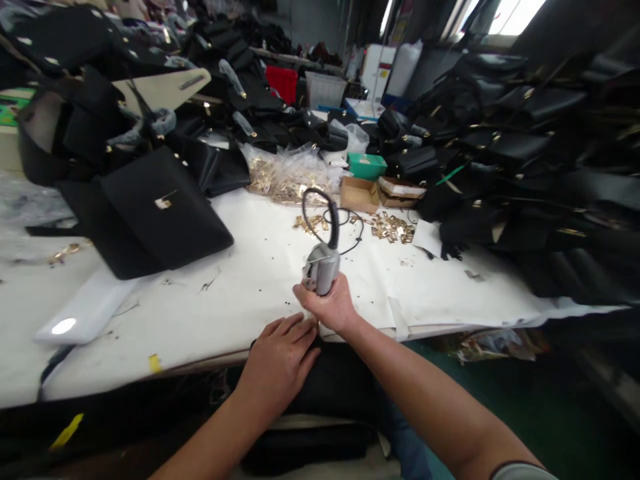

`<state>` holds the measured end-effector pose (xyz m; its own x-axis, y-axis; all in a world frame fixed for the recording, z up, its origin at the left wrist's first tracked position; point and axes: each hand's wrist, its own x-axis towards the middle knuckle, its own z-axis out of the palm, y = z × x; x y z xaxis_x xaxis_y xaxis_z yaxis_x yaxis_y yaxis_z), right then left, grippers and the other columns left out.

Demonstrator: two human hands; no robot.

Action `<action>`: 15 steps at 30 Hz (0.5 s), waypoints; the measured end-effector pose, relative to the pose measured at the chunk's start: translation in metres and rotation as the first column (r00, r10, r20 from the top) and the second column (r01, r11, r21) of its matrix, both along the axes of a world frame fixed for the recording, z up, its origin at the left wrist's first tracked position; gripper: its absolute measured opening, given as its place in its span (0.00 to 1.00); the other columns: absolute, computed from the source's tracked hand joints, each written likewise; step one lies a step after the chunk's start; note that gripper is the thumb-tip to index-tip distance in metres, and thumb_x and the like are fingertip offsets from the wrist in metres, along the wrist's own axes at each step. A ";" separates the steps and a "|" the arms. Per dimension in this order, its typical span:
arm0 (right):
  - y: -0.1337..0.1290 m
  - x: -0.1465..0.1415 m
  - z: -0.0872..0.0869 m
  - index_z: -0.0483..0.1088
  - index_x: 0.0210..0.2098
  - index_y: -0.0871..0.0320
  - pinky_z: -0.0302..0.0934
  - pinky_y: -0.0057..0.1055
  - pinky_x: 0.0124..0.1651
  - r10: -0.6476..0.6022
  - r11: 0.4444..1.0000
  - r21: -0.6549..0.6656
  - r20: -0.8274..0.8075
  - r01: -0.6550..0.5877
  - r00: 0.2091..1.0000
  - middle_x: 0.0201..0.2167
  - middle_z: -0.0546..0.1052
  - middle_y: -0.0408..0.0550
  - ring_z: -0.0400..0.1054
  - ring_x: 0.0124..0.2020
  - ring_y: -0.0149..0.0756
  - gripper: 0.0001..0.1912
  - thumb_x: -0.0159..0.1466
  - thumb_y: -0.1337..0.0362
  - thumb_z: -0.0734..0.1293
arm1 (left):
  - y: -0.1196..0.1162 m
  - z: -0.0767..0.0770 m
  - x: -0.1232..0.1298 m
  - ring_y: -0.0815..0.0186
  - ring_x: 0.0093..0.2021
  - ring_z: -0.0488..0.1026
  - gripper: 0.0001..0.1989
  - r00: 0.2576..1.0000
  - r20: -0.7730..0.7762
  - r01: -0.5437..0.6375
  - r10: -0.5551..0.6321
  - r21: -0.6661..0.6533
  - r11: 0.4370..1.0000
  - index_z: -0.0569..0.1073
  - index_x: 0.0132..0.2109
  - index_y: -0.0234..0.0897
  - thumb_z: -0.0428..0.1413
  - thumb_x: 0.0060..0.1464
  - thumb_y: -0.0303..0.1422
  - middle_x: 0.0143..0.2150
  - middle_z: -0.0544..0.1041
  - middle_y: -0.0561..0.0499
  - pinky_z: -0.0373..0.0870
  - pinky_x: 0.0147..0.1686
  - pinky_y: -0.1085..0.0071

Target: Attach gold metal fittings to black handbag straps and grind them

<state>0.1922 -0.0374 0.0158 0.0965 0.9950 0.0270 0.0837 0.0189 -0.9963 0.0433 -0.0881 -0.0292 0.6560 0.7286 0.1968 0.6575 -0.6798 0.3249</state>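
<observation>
My right hand (330, 303) is wrapped round a grey powered hand tool (327, 268), held upright at the table's front edge, its black cable rising from the top. My left hand (285, 343) lies palm down with fingers spread on a black leather piece (333, 380), which rests at the table edge and over my lap. The fingertips of my left hand are just left of the tool's lower end. The tool's tip is mostly hidden by my right hand.
A black bag (155, 207) stands on the white table (240, 287) at left. Small gold metal parts (393, 228) lie behind the tool, near an open cardboard box (359, 195) and a green box (367, 165). Black bags (520, 147) are piled at right. The cable loops across the table.
</observation>
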 end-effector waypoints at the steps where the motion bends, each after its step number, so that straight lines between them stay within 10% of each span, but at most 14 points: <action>1: 0.000 0.000 0.000 0.61 0.20 0.56 0.52 0.25 0.22 0.022 1.000 0.004 -0.014 -0.022 1.000 0.17 0.62 0.37 0.53 0.20 0.26 0.15 0.53 0.59 0.71 | 0.001 -0.002 -0.001 0.51 0.57 0.74 0.14 1.000 -0.002 0.008 -0.008 0.028 1.000 0.78 0.53 0.40 0.57 0.62 0.33 0.55 0.80 0.48 0.71 0.54 0.53; 9: 0.004 0.018 0.017 0.69 0.27 0.57 0.58 0.26 0.22 0.038 0.998 0.063 -0.275 -0.021 0.961 0.18 0.69 0.39 0.61 0.19 0.29 0.19 0.53 0.50 0.76 | 0.013 -0.016 -0.006 0.53 0.54 0.77 0.17 0.993 -0.022 0.114 -0.113 0.310 0.944 0.77 0.55 0.40 0.55 0.62 0.37 0.55 0.81 0.50 0.77 0.49 0.57; 15: 0.009 0.077 0.024 0.70 0.26 0.58 0.58 0.25 0.19 -0.232 0.949 0.133 -0.320 0.286 0.919 0.15 0.71 0.41 0.62 0.16 0.29 0.21 0.54 0.47 0.75 | 0.013 -0.016 -0.006 0.55 0.55 0.78 0.17 0.994 -0.024 0.106 -0.104 0.333 0.937 0.78 0.55 0.43 0.53 0.64 0.39 0.56 0.80 0.51 0.77 0.50 0.60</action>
<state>0.2696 -0.0289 0.0396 0.3807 0.9160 0.1269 -0.1892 0.2115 -0.9589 0.0374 -0.0749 -0.0452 0.7272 0.5491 0.4119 0.5779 -0.8136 0.0641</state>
